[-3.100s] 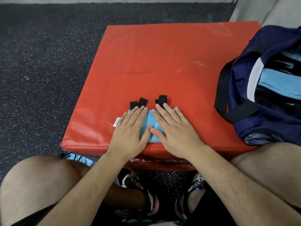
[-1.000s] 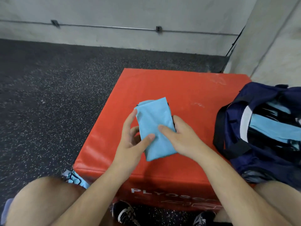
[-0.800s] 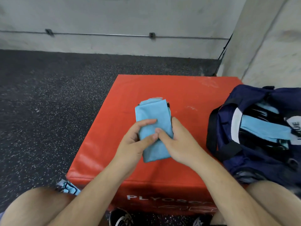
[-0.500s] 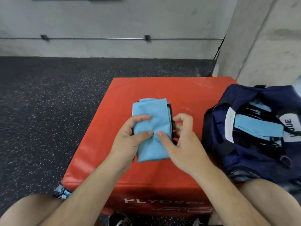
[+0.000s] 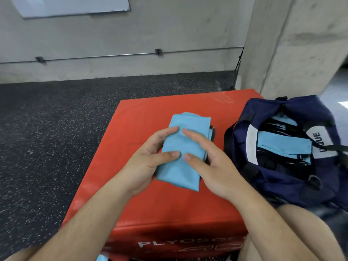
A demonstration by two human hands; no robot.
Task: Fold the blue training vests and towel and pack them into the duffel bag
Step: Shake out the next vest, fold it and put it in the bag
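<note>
**Both hands on folded bundle, held over red box**

Left hand (image 5: 148, 162) and right hand (image 5: 212, 166) both grip the folded light-blue fabric bundle (image 5: 183, 166). On each hand the thumb and index finger lie on the top face, tips nearly meeting at the centre line. The other fingers curl round the long edges and go underneath. The grip is pinching, not spread flat.

The bundle is a narrow rectangle with its long axis running away from the person, tilted slightly right. Its near corner hangs free below the right thumb. The far edge is square, with layered folds showing. A black trim strip (image 5: 212, 133) pokes out at the right edge, above the right fingers.

The bundle sits above the middle of the red padded vinyl box (image 5: 143, 113). I cannot tell whether it touches the top. There is bare red surface on the far, left and near sides.

The navy duffel bag (image 5: 282, 185) stands just beside the right hand, at the box's right edge, mouth open and facing up. Folded light-blue pieces (image 5: 278, 146) already lie inside it.

Dark speckled rubber floor (image 5: 47, 138) lies to the left and beyond the box. A grey concrete wall (image 5: 169, 25) is behind, and a concrete pillar (image 5: 301, 44) is behind the bag.
</note>
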